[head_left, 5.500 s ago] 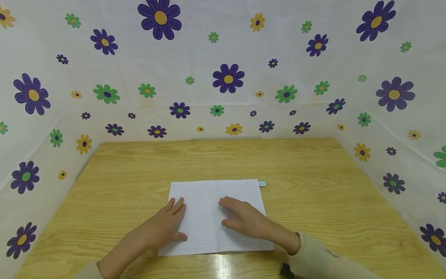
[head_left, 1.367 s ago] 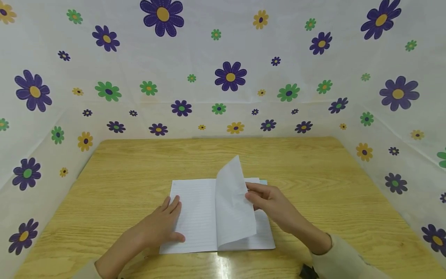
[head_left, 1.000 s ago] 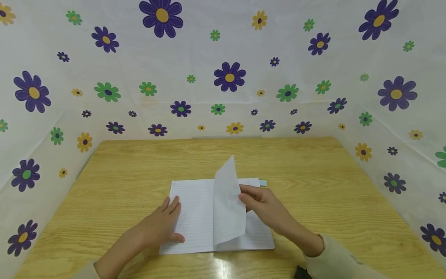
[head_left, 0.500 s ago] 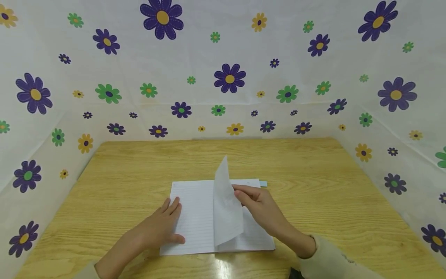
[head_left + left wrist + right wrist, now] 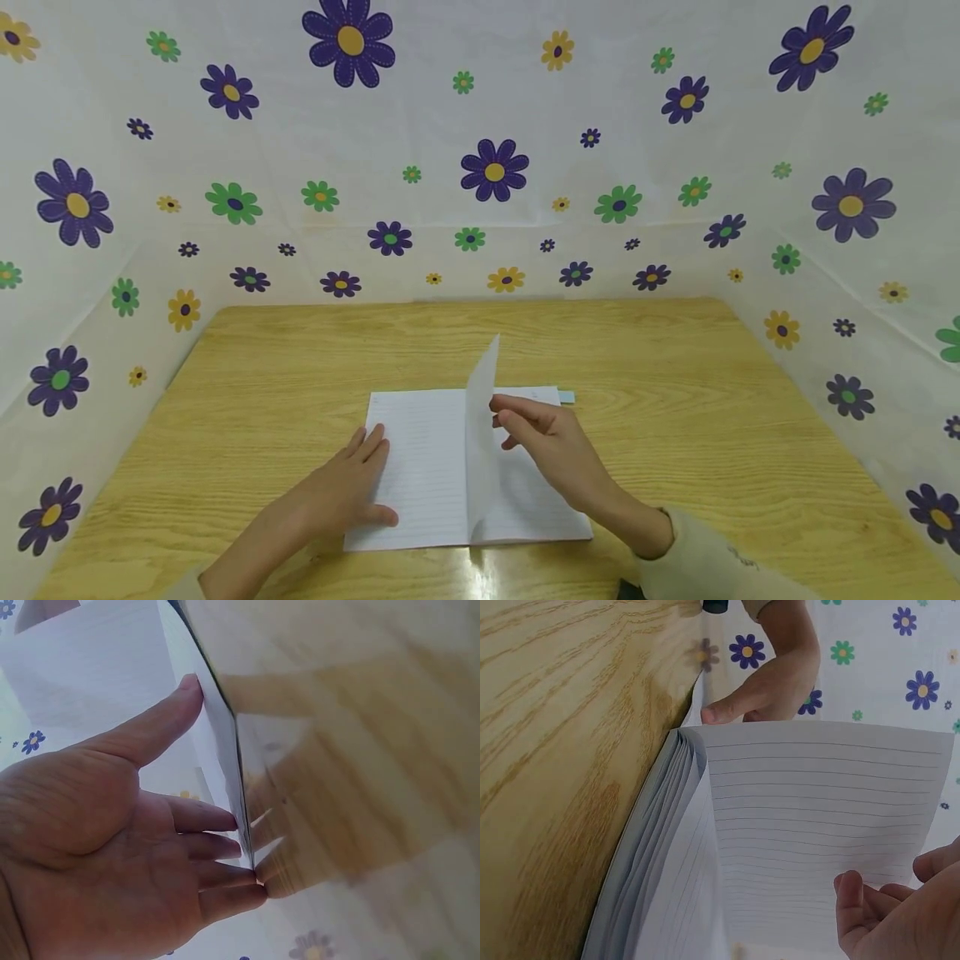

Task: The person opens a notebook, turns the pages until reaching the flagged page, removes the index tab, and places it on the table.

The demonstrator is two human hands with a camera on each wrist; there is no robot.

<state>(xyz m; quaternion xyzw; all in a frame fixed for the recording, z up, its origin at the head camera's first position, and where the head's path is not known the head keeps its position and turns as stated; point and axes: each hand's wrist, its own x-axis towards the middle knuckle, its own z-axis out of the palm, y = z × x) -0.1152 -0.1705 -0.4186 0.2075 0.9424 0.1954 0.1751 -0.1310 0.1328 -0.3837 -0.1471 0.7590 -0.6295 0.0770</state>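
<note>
Flowered cloth (image 5: 427, 108) is walling in the wooden tabletop (image 5: 660, 350) at the back and both sides. Notebook (image 5: 427, 504) is lying open on the near half, ruled pages showing, a pale blue tab (image 5: 567, 397) sticking out at its upper right.

One page (image 5: 480, 475) is standing nearly upright from the fold, its far corner reaching highest, its lower edge bowing a little. Pages beneath are lying fairly flat on the right.

Left hand (image 5: 341, 487) is resting open at the outer edge of the left-hand page, fingers and thumb spreading, gripping nothing. Right hand (image 5: 551, 442) is hovering over the right side, fingers loosely bending, a gap showing between thumb and forefinger; no firm pinch is showing. Forefinger is lying against or just beside the raised page; contact I am not telling for certain.

Handling, in my judgement: the thin sheet is needing guidance more than grip. Soft fingertips should be supporting it around mid-height, pressing evenly so the bow is not turning into a crease. Left hand should be bearing down just enough to be anchoring the notebook, its fingers lying clear of the fold. Pushing only near the top could be leaving the lower corner lagging; tugging could be straining the paper at the fold.
</note>
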